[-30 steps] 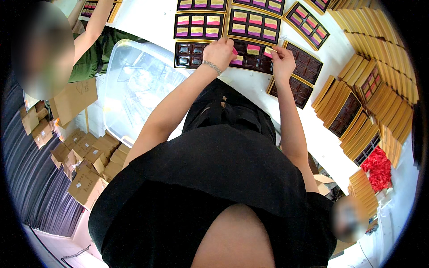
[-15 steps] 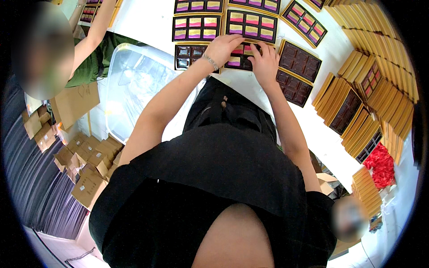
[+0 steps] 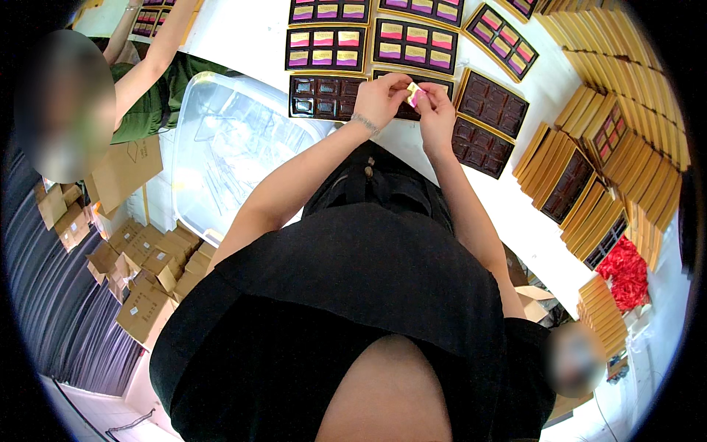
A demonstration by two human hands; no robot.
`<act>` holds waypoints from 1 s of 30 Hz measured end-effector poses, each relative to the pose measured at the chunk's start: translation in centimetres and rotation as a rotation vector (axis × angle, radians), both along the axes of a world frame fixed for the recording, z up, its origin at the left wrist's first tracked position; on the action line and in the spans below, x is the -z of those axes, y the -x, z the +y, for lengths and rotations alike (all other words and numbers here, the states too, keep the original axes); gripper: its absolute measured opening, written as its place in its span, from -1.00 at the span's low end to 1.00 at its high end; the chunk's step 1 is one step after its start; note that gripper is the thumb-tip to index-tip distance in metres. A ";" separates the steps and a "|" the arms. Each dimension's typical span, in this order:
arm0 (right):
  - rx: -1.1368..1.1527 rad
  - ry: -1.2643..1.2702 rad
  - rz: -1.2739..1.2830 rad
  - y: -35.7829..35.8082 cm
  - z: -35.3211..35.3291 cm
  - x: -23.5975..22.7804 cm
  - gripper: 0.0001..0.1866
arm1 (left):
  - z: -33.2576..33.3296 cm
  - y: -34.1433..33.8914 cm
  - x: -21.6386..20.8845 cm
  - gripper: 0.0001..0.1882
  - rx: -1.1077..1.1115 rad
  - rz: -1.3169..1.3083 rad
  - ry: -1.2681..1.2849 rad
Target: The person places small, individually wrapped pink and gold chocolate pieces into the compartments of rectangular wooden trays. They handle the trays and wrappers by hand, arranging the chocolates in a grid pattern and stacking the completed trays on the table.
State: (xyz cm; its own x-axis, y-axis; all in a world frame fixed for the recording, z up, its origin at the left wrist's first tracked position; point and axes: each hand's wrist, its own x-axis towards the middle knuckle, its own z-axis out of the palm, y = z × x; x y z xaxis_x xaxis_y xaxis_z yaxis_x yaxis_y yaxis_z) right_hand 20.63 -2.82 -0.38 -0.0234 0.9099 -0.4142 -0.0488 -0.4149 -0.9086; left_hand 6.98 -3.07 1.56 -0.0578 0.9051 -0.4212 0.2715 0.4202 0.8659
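My left hand (image 3: pixel 381 101) and my right hand (image 3: pixel 437 118) meet over a dark tray in a gold-edged box (image 3: pixel 409 111). Between their fingertips is a small flat wrapped piece (image 3: pixel 415 95), pink and pale yellow, pinched from both sides. The hands cover most of this tray, so its compartments are largely hidden. Just beyond lies a box of wrapped pieces (image 3: pixel 414 46) in two rows, pink-and-gold and purple-and-gold. Left of my left hand sits a box with a bare brown compartment tray (image 3: pixel 322 97). Two more brown-tray boxes (image 3: pixel 492 103) lie right of my right hand.
More filled boxes (image 3: pixel 325 48) stand toward the table's far side. Stacks of gold boxes (image 3: pixel 626 44) line the right, near red shredded filler (image 3: pixel 624 276). A clear plastic tub (image 3: pixel 228 147) stands at left, beside a co-worker's arm (image 3: pixel 157 62). Cardboard cartons (image 3: pixel 147 298) lie at lower left.
My hands have drawn together and lifted a small wrapped piece over the tray. The left hand moved right, uncovering the brown tray beside it. Pink pieces seen in the near tray no longer show.
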 end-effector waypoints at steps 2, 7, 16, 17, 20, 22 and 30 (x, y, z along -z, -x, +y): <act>-0.126 -0.177 -0.415 -1.0 0.0 -0.1 -0.74 | 1.4 0.1 0.9 -0.79 0.183 0.330 -0.211; -0.402 -0.657 -1.001 -4.0 -0.5 0.7 -0.57 | 2.2 0.4 3.0 -0.76 0.472 0.666 -0.577; -0.795 -0.653 -1.297 -4.8 -1.9 0.5 -0.26 | -2.0 -0.1 3.6 -0.22 0.753 0.937 -0.511; -0.790 -0.659 -1.271 -5.0 -1.7 0.8 -0.24 | -1.9 0.2 3.6 -0.21 0.767 0.926 -0.513; -0.843 -0.677 -1.319 -5.4 -1.6 0.7 -0.23 | -1.8 0.6 3.4 -0.18 0.851 0.943 -0.516; -0.866 -0.667 -1.320 -5.4 -1.5 0.9 -0.21 | -1.9 0.7 3.8 -0.16 0.860 0.966 -0.522; -0.463 -0.785 -0.972 -4.9 6.5 -0.9 -0.61 | 0.2 2.5 1.8 -0.05 0.771 0.751 -0.493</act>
State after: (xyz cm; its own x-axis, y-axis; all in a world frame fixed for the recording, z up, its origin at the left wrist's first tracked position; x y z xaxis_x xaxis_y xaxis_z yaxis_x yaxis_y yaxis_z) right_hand 25.57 3.69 0.54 -0.3888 0.9019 0.1883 0.7537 0.4288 -0.4981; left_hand 4.50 -2.87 -0.24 0.4907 0.8643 -0.1104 0.8166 -0.4121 0.4041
